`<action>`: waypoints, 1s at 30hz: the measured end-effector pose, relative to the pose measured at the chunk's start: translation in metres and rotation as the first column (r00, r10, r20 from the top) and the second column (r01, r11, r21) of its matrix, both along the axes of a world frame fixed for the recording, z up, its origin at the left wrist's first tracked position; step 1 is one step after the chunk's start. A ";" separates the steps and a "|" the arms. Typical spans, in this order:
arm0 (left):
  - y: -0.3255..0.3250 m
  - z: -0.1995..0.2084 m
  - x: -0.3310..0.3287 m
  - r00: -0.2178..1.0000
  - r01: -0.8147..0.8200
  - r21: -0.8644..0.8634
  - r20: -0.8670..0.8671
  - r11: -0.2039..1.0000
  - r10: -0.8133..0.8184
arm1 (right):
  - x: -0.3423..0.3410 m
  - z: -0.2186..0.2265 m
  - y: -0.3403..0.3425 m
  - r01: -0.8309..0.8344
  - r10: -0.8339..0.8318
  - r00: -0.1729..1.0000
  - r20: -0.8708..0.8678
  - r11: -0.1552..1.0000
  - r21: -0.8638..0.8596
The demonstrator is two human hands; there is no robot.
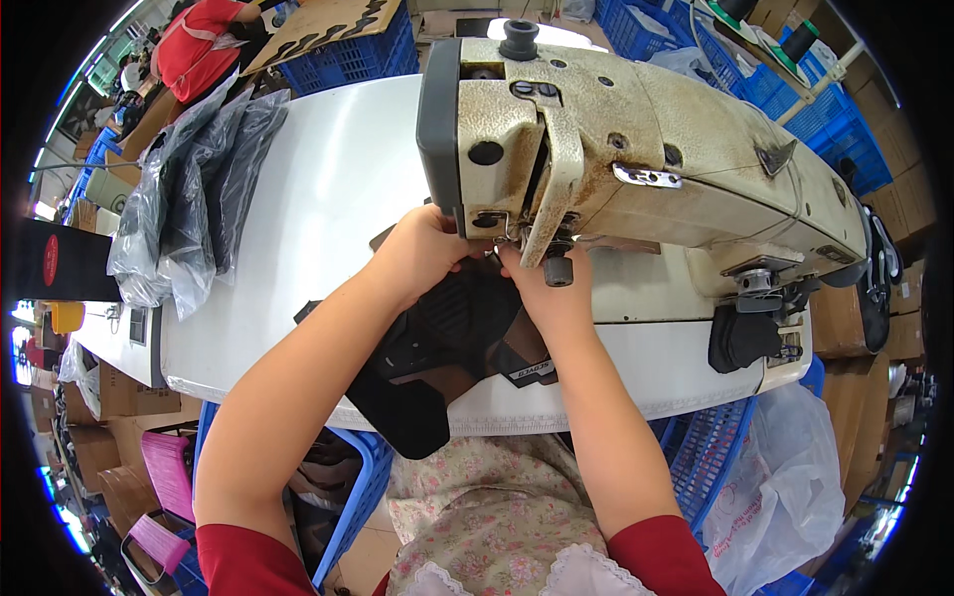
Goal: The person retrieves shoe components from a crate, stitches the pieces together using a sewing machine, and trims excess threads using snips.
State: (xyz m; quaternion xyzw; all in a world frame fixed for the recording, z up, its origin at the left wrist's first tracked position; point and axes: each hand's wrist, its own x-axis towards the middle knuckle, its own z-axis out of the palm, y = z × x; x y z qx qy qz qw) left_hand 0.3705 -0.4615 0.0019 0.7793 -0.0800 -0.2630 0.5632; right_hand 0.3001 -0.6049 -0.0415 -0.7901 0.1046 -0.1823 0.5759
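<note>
A black and brown shoe upper (452, 323) lies under the head of a beige industrial sewing machine (616, 129). Its black flap hangs over the table's front edge. My left hand (419, 250) is closed on the upper's far edge, just left of the needle area. On the other side, my right hand (556, 288) pinches the same piece close to the presser foot. The machine head partly covers the fingertips of both hands. Whether the needle is in the material is hidden.
Clear plastic bags of dark pieces (199, 199) hang over the white table (328, 169) at left. A small black stack (743, 338) lies by the machine's base. Blue crates (353, 50) stand behind; a white plastic bag (785, 487) is below right. A person in red (199, 50) is far left.
</note>
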 end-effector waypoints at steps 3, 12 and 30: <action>-0.002 0.001 0.000 0.998 0.022 0.018 0.060 1.000 -0.023 | 0.002 -0.001 0.001 0.008 -0.008 1.000 -0.018 0.999 -0.044; -0.004 -0.004 0.005 0.979 0.062 0.091 0.187 0.994 -0.078 | -0.004 0.005 0.000 0.047 -0.044 0.999 0.023 0.988 -0.147; 0.043 0.042 -0.053 0.827 0.370 0.500 0.208 0.783 -0.523 | -0.061 0.041 0.003 -0.517 0.576 0.816 -0.044 0.695 -0.500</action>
